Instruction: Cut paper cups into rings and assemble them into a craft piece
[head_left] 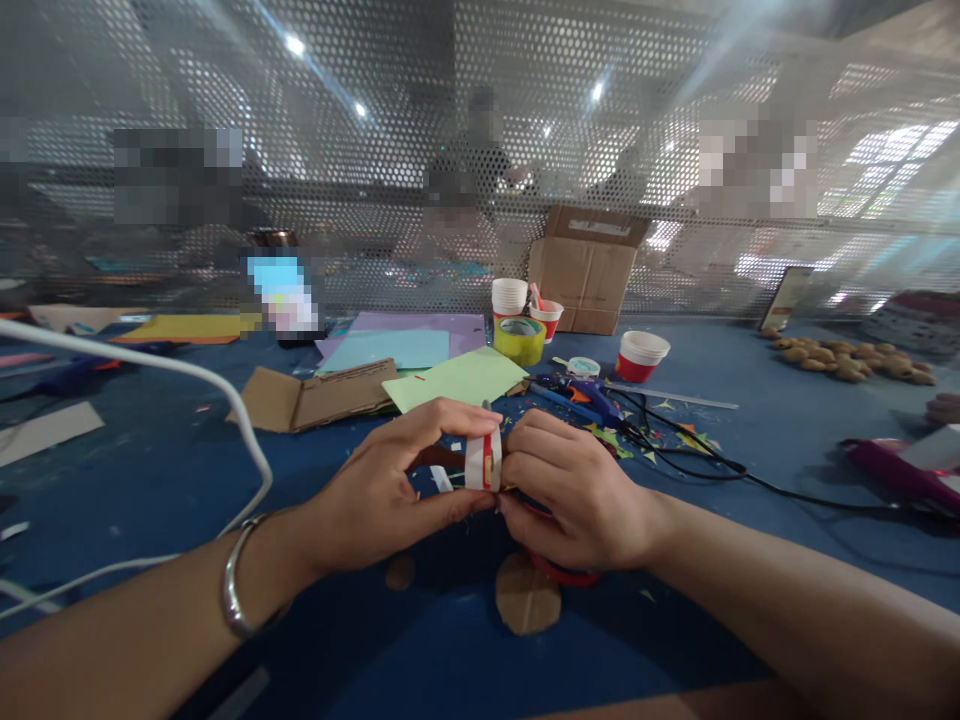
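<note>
Between my hands stands a small white and red paper cup piece, turned on its side. My left hand holds it, with the fingers on top and the thumb below. My right hand is closed at the right side of the piece; red scissor-like handles show under that hand, and the rest of them is hidden. Below on the blue table lies a round cardboard disc, with a smaller brown disc to its left.
Behind my hands are green paper, folded cardboard, yellow tape, paper cups and a blue glue gun with a black cord. A white cable curves at left. A cardboard box stands by the mesh screen.
</note>
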